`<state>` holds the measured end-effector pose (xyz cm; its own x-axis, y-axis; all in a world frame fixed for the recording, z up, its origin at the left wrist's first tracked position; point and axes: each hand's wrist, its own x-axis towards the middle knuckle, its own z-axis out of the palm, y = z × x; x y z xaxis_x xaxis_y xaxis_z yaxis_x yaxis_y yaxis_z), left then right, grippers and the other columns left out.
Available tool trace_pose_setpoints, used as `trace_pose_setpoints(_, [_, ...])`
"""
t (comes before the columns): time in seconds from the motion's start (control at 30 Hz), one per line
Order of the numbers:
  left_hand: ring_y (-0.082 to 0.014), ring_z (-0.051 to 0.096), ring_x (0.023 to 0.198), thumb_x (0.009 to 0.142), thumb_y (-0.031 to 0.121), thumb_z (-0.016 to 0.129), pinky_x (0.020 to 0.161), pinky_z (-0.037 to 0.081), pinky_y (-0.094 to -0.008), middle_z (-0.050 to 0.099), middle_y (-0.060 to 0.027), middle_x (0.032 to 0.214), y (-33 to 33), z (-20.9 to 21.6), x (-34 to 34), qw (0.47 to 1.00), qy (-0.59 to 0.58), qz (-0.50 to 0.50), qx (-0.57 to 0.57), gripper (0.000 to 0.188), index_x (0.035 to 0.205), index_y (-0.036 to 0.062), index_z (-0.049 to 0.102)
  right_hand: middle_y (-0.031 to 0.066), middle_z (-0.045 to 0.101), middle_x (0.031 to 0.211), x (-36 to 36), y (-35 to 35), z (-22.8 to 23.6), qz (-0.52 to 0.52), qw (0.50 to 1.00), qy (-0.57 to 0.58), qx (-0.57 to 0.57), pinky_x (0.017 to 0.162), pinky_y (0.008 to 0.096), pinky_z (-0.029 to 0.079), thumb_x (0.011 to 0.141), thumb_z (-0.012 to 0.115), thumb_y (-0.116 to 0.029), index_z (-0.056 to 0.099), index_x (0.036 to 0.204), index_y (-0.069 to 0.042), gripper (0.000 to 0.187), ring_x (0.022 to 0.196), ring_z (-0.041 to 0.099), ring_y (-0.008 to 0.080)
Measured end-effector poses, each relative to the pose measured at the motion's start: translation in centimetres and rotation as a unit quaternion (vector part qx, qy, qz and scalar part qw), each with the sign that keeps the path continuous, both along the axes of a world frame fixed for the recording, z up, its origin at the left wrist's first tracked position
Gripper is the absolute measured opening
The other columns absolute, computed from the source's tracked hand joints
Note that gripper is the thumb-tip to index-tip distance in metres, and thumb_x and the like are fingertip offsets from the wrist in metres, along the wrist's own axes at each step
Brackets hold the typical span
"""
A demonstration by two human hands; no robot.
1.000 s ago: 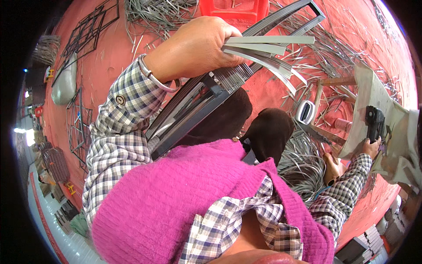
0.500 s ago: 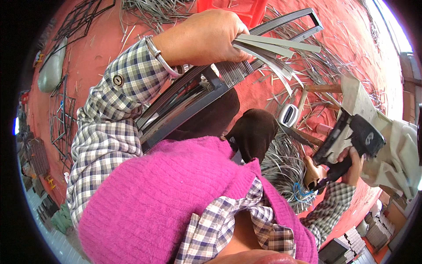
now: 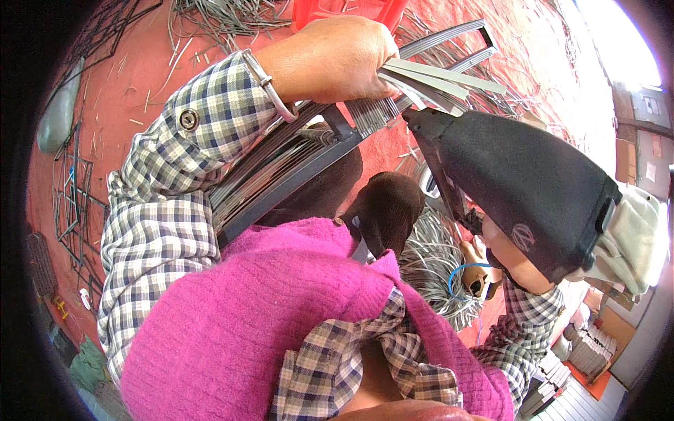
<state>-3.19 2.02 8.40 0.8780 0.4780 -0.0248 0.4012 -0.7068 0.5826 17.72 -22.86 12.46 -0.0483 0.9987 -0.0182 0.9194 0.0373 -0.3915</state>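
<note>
A dark frame [image 3: 298, 186] lies slanted across my lap, with grey strips wound along it. My left hand [image 3: 337, 59] is closed around several flat grey plastic strips [image 3: 449, 83], whose loose ends fan out to the right. It grips them just above the wrapped band [image 3: 372, 116] on the frame. My right hand [image 3: 516, 252] is wrapped round the handle of a black staple gun [image 3: 512, 175], partly hidden behind the tool's body. The gun's nose is up close to the frame, near the strips; whether it touches cannot be made out. A thin blue hose [image 3: 460, 266] shows below the gun.
A bundle of grey strips [image 3: 439, 281] lies beside my knee. More strips [image 3: 228, 21] are strewn over the red floor, near a red plastic stool [image 3: 347, 8]. Dark metal frames [image 3: 74, 203] lie at the left. Pale cloth [image 3: 632, 242] hangs at the right, behind the gun.
My right hand has raised the staple gun and brought it leftward and up, so its nose is now near the strips. My left hand keeps its grip on the strips.
</note>
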Motion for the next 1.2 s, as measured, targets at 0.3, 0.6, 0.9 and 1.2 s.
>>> trace_pose_setpoints(0.3, [-0.0269,0.060,0.058,0.074,0.018,0.070,0.057,0.045,-0.0358,0.060,-0.0147,0.064,0.3,-0.1,0.1,1.000,-0.003,-0.001,0.006,0.018,0.083,0.0027,0.065,0.0062,0.057,0.068,-0.2,2.3,-1.0,0.047,0.991,-0.111,0.059,0.063,0.0327,0.044,0.078,0.053,-0.017,0.059,0.075,-0.010,0.010,0.063,0.056,0.0217])
trace_pose_setpoints(0.6, [-0.0282,0.060,0.060,0.074,0.018,0.070,0.058,0.045,-0.0367,0.060,-0.0161,0.066,0.4,-0.3,0.0,1.000,-0.017,-0.019,0.015,0.019,0.083,0.0028,0.065,0.0063,0.057,0.072,-0.2,4.2,0.5,0.235,0.930,-0.250,0.131,0.062,0.0329,0.045,0.075,0.057,-0.016,0.059,0.079,-0.010,0.006,0.065,0.057,0.0224])
trace_pose_setpoints(0.9, [-0.0166,0.053,0.053,0.079,0.016,0.067,0.054,0.042,-0.0307,0.054,-0.0117,0.059,0.8,-0.4,0.5,0.998,-0.039,-0.022,-0.051,0.017,0.084,-0.0001,0.063,0.0096,0.063,0.090,-0.6,3.8,1.6,0.120,0.992,0.012,-0.031,0.069,0.0336,0.049,0.081,0.060,-0.001,0.064,0.097,-0.001,0.017,0.076,0.060,0.0198])
trace_pose_setpoints(1.2, [-0.0076,0.051,0.064,0.086,0.023,0.062,0.059,0.042,-0.0234,0.056,0.0016,0.070,1.4,-0.5,3.7,0.951,-0.211,-0.063,-0.219,0.021,0.086,0.0021,0.061,0.0105,0.063,0.102,-0.2,2.0,2.9,-0.076,0.987,0.064,-0.130,0.085,0.0411,0.046,0.068,0.068,-0.006,0.066,0.100,-0.009,0.032,0.094,0.060,0.0295])
